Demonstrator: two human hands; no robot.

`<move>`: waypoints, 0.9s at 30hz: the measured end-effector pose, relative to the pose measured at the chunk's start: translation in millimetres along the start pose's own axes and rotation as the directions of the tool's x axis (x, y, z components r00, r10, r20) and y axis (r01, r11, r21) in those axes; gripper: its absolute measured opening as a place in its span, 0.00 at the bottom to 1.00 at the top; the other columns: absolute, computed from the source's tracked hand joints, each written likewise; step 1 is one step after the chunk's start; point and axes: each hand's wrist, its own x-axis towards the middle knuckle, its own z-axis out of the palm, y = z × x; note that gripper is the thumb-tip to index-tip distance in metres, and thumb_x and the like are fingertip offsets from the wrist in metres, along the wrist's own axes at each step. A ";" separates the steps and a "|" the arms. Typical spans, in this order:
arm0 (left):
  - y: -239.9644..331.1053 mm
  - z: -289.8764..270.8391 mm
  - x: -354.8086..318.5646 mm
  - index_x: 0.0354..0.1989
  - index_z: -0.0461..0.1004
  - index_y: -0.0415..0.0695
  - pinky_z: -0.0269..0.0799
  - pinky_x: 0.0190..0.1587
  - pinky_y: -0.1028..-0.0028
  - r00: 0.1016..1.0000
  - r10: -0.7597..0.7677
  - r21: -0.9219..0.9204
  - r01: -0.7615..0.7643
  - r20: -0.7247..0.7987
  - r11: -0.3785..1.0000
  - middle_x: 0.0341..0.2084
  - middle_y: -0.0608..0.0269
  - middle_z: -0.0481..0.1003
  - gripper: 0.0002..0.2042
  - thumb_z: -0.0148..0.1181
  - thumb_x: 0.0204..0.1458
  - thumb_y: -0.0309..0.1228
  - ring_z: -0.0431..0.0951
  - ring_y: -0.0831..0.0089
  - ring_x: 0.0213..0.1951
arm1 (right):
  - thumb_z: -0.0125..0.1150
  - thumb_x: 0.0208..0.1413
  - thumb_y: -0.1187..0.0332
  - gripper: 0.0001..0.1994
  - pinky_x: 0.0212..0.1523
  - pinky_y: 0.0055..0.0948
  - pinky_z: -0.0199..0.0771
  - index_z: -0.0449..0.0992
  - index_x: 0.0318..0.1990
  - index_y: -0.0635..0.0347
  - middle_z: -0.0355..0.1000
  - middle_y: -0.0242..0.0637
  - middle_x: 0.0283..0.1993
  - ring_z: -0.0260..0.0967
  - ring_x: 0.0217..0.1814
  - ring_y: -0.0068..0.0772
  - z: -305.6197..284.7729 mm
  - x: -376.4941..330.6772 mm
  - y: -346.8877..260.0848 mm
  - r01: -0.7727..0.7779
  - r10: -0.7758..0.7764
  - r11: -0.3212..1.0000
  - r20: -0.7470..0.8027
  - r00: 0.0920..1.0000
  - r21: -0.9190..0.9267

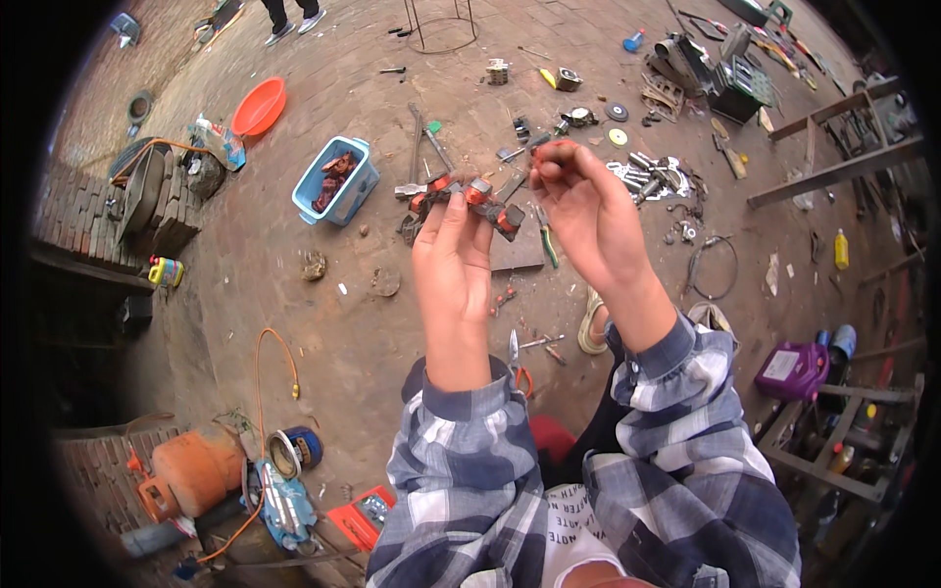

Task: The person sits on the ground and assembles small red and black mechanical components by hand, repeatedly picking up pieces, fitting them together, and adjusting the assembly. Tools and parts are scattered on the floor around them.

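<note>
My left hand (453, 265) is closed around an orange-and-black plastic part (506, 220), which looks like a piece of a tool housing. The thumb lies on top of it, and metal bits show among its edges. Raised to the right and slightly farther away, my right hand (600, 216) has thumb and fingertips pinched together. A small dark and reddish thing shows at those fingertips, but its kind is too small to tell. Under the hands on the ground lie a dark flat plate (518, 257) and green-handled pliers (548, 243).
A blue tub (365, 184) with dark red things stands left of my hands, near an orange basin (259, 108). Metal parts (652, 176) lie scattered at right, before a metal frame (833, 171). A gas cylinder (201, 470) and a purple jug (790, 370) flank me. Someone's feet (294, 27) show far off.
</note>
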 end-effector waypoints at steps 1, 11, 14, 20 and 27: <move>-3.1 -1.3 0.4 0.46 0.70 0.34 0.76 0.45 0.72 1.000 0.004 0.004 -0.004 -0.023 1.000 0.41 0.54 0.75 0.11 0.54 0.57 0.26 0.76 0.68 0.43 | 0.50 0.58 0.69 0.08 0.57 0.27 0.60 0.72 0.35 0.65 0.72 0.40 0.39 0.67 0.45 0.26 -16.4 2.2 -4.5 0.008 -0.009 1.000 0.056 0.998 0.022; -6.0 -1.4 0.9 0.45 0.71 0.37 0.73 0.45 0.74 0.992 0.120 0.306 -0.104 -0.033 0.946 0.41 0.56 0.76 0.11 0.58 0.53 0.22 0.76 0.73 0.41 | 0.49 0.55 0.70 0.08 0.62 0.37 0.54 0.73 0.35 0.65 0.74 0.40 0.37 0.71 0.43 0.31 11.6 -17.1 -21.8 0.186 -0.043 0.889 0.328 0.944 -0.418; -1.0 8.6 -6.0 0.46 0.71 0.36 0.73 0.44 0.75 0.996 0.088 0.387 -0.088 0.018 0.918 0.41 0.56 0.76 0.12 0.58 0.53 0.23 0.77 0.74 0.41 | 0.50 0.54 0.76 0.11 0.59 0.34 0.61 0.70 0.45 0.65 0.71 0.39 0.51 0.68 0.54 0.30 15.6 -7.2 -30.1 0.303 -0.186 0.794 0.265 0.946 -0.526; 5.3 11.8 -13.2 0.45 0.71 0.35 0.73 0.43 0.76 0.995 0.069 0.469 -0.097 0.077 0.878 0.40 0.57 0.76 0.12 0.57 0.54 0.24 0.77 0.75 0.39 | 0.54 0.47 0.79 0.14 0.68 0.39 0.45 0.71 0.44 0.60 0.73 0.33 0.44 0.69 0.51 0.31 2.4 -2.8 -11.1 0.567 -0.135 -0.394 0.656 0.742 -0.723; 11.0 7.3 -10.0 0.44 0.71 0.33 0.72 0.41 0.78 0.984 0.165 0.606 -0.170 0.065 0.777 0.37 0.58 0.77 0.11 0.58 0.53 0.24 0.77 0.76 0.39 | 0.54 0.50 0.79 0.16 0.63 0.40 0.56 0.69 0.49 0.64 0.71 0.38 0.51 0.69 0.54 0.33 17.4 -10.2 -10.9 0.451 -0.169 0.417 0.420 0.892 -0.789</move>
